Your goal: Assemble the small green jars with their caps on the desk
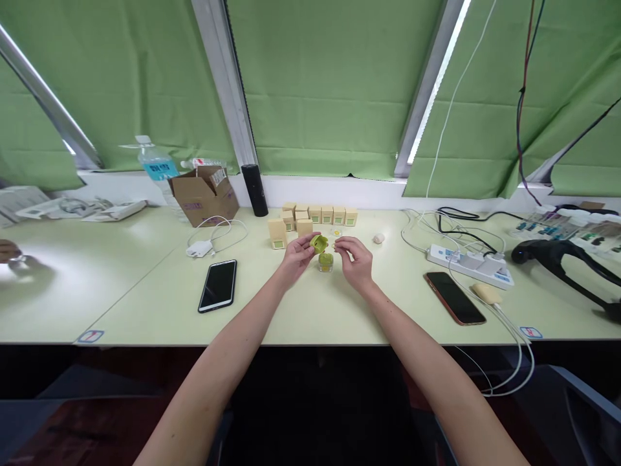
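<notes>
In the middle of the desk, my left hand (pixel 297 257) grips a small olive-green hollow piece (pixel 319 244), like a cap, with its open side turned toward me. Just right of it, my right hand (pixel 356 260) is closed in a pinch, and whatever sits between its fingertips is too small to make out. Between and below the hands stands a small clear jar (pixel 326 262) with a green top. Behind them is a tiny clear item with a yellow centre (pixel 336 232). Several small beige boxes (pixel 326 215) with green labels stand in a cluster beyond my hands.
A black phone (pixel 218 286) and a white charger (pixel 200 248) lie to the left, before a cardboard box (pixel 206 197) and a black cylinder (pixel 255 190). On the right are another phone (pixel 455 298), a power strip (pixel 468 264) with cables and a whitish lump (pixel 378 239). Another person's hand (pixel 8 251) shows far left.
</notes>
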Motion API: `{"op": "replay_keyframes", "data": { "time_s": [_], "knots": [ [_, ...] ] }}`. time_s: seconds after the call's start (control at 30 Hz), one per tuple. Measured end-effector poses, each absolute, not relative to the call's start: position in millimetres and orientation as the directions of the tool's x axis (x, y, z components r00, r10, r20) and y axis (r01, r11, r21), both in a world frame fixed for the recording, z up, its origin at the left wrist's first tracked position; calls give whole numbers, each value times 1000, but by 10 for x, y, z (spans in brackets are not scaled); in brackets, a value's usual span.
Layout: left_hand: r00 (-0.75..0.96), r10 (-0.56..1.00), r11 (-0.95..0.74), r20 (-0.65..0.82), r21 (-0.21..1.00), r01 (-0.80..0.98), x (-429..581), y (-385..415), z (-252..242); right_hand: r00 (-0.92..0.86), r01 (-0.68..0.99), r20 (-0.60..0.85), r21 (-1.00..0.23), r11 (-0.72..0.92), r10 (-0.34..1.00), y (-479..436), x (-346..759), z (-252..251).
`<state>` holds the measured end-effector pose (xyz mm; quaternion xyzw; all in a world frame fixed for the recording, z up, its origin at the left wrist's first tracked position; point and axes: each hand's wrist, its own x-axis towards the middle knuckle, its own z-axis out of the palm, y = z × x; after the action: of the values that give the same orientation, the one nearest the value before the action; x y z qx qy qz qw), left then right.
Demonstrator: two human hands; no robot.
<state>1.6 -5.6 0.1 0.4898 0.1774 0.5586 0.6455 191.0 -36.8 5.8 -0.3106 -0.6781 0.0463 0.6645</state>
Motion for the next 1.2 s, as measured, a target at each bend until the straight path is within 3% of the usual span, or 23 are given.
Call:
{"op": "replay_keyframes", "data": {
  "time_s": [0.17,0.43,0.93,1.2],
  "knots": [
    [317,896,-110,311,848,-519,12,-63,1,48,363,897,-425,829,439,-393,1877,52],
    [376,877,-78,299,861,-503,26,-145,66,-149,492,935,-211,844,321,-342,1937,-17],
    [488,835,17,254,874,-485,32,-160,91,-192,494,956,-101,864,221,-382,1922,23],
    [516,819,21,251,885,-464,68,-158,84,-266,597,918,-82,798,293,-396,1930,49]
  ]
}}
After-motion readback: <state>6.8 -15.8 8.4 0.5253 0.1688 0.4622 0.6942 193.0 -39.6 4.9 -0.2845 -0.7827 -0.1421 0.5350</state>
